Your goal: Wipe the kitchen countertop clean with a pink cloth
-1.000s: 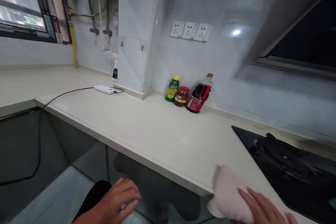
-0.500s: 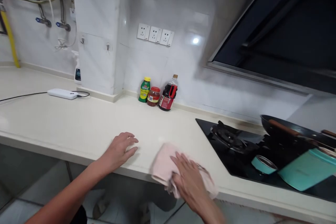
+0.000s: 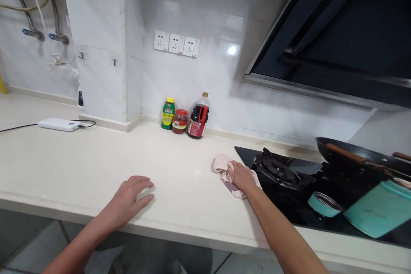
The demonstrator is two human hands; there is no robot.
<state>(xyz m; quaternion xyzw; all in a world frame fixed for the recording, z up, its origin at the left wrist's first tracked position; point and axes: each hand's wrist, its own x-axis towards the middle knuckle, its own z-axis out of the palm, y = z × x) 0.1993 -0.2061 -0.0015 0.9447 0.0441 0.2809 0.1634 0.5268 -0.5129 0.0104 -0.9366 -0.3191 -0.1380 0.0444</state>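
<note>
A crumpled pink cloth (image 3: 222, 163) lies on the white countertop (image 3: 180, 167), beside the left edge of the black gas stove (image 3: 272, 197). Pressing down on it is my right hand (image 3: 242, 176), its fingers curled into the fabric. My left hand (image 3: 130, 199) hovers over or rests lightly on the counter near the front edge, fingers apart and holding nothing; whether it touches the surface I cannot tell.
Along the wall stand a green bottle (image 3: 168, 113), a red-lidded jar (image 3: 180, 121) and a dark sauce bottle (image 3: 198, 117). A white power bank (image 3: 59, 124) with cables lies left. On the stove are a wok (image 3: 353, 150), a teal ring-shaped piece (image 3: 324, 204) and a teal container (image 3: 380, 209).
My right hand has pushed the pink cloth away from the front edge, back and rightward to the stove's side, bunching it up. The view has shifted slightly; my left hand stays open.
</note>
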